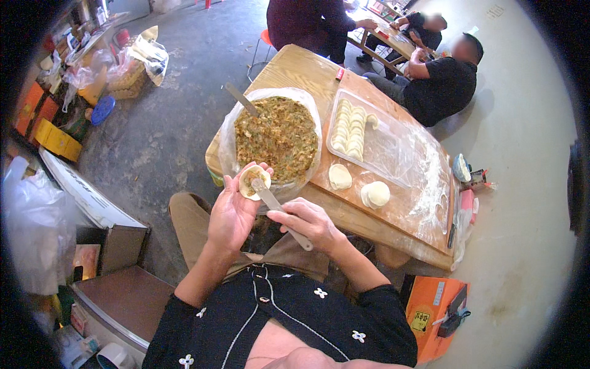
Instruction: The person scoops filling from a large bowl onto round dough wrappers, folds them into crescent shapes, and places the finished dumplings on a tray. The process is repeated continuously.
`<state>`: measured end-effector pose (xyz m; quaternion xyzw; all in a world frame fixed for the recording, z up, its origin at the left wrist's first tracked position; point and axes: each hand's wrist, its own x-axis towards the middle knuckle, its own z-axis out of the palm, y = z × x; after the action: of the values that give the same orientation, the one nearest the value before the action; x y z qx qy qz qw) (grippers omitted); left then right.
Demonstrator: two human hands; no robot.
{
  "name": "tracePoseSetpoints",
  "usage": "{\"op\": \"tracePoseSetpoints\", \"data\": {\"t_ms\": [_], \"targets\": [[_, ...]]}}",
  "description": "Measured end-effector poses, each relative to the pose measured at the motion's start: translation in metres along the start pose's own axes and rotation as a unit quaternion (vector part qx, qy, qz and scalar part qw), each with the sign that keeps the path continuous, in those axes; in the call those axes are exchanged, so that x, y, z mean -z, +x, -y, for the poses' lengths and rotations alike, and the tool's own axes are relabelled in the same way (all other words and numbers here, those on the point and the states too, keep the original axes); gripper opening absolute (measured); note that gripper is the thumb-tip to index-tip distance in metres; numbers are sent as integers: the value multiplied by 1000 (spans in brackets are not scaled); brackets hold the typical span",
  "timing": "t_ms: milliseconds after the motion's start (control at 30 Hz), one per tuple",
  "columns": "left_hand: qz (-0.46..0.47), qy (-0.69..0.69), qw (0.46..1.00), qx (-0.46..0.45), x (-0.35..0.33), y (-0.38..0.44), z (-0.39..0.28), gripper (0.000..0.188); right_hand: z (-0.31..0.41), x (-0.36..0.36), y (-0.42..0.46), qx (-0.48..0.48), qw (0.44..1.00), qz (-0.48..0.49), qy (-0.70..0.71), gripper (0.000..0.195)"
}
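My left hand [234,213] is palm up and holds a round dumpling wrapper [244,188] on its fingers, with a small heap of filling on the dough. In my right hand [309,220] is a flat filling spatula [274,201], its blade tip touching the filling on the wrapper. Just beyond my hands stands a wide bowl lined with clear plastic [226,138], full of chopped filling [276,138]. A second flat spatula [240,98] sticks out of the filling at the far left.
Right of the bowl, a clear plastic tray [387,157] holds rows of folded dumplings [348,133] on a floured board [428,221]. Two wrapper stacks [340,176] lie before it. An orange box [435,309] stands at right. People [442,87] sit at another table beyond.
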<state>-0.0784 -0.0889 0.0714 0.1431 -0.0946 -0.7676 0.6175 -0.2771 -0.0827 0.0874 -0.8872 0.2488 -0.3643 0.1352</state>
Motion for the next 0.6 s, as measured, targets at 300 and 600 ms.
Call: {"op": "tracePoseSetpoints", "data": {"t_ms": [300, 600], "targets": [[33, -4, 997, 73, -13, -10, 1, 49, 8, 11, 22, -62, 996, -51, -48, 30], [112, 142, 983, 31, -10, -25, 9, 54, 24, 13, 55, -193, 975, -113, -8, 9]]}}
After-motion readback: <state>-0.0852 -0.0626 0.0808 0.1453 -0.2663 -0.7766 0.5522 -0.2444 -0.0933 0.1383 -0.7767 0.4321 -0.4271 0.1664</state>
